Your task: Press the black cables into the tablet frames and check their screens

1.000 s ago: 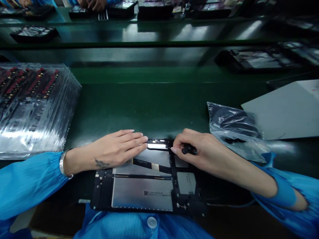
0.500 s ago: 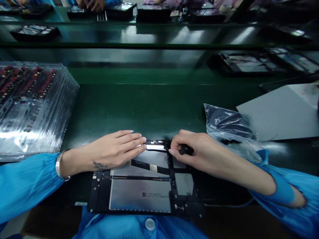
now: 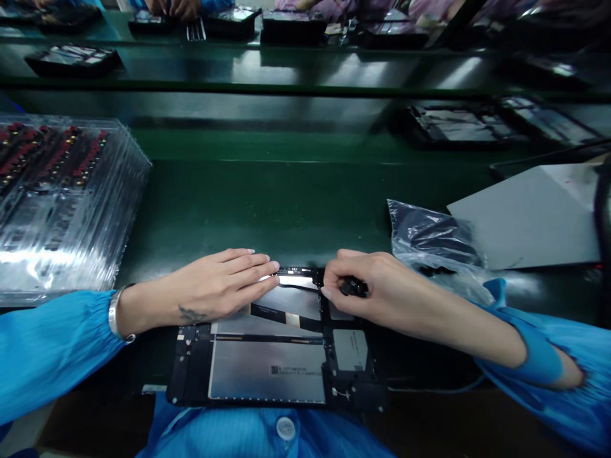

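Observation:
An opened tablet [image 3: 267,375] lies in front of me, its silver inner panel and black frame showing. A black ribbon cable [image 3: 272,315] with a pale gold patch slants across the panel. My left hand [image 3: 224,283] rests flat on the tablet's upper left, fingers stretched out over its far edge. At the upper right corner, my right hand [image 3: 382,283] is closed, thumb and forefinger touching the frame. Small black pieces [image 3: 354,287] show in its curled fingers; their exact kind is too dark to make out. What lies under the right fingertips is hidden.
Stacked clear plastic trays [image 3: 71,222] with red-and-black parts stand at left. To the right are a clear plastic bag [image 3: 434,238] with dark contents and a grey sheet [image 3: 529,216]. Black trays [image 3: 463,124] of devices sit farther back. Other people's hands [image 3: 176,7] appear across the line.
A black tray at the far left has shifted slightly to the right. The trays at the right have moved slightly left. Both my hands stay in almost the same place on the tablet.

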### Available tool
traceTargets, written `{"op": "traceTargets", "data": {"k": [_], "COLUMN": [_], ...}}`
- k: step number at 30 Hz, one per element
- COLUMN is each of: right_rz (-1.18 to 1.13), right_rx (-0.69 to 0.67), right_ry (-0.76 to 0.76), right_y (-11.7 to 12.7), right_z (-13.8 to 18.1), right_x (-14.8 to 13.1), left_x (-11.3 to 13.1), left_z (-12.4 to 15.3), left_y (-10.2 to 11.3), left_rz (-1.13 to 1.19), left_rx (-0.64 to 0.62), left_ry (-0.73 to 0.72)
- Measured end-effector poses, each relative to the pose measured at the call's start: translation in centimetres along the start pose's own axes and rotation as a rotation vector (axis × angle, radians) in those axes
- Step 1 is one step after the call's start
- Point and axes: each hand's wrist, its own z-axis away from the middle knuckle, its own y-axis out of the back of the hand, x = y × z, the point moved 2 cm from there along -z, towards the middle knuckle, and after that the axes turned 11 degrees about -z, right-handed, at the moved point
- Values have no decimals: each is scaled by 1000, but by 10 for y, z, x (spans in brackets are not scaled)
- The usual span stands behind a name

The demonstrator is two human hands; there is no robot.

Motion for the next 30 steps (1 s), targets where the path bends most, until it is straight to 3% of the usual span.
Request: {"op": "traceTargets", "data": {"k": [7,16,23,30], "right_rz": [-200,118,216,-90], "right_rx": [-67,-24,-20,-30], "right_ry": [7,-54,-53,-30], "right_y": [4,0,-2,0], "right_z": [-3,-4,-6,0], "right_x": [-5,1,0,-1], "left_x": [0,0,0,1], "left_z": [0,0,-1,0], "left_y": [1,-1,0,-3], "left_rz": [-10,-18,-62,2], "left_rx": [-5,17,0,16], "left_ry": [-13,-22,-29,-6]}}
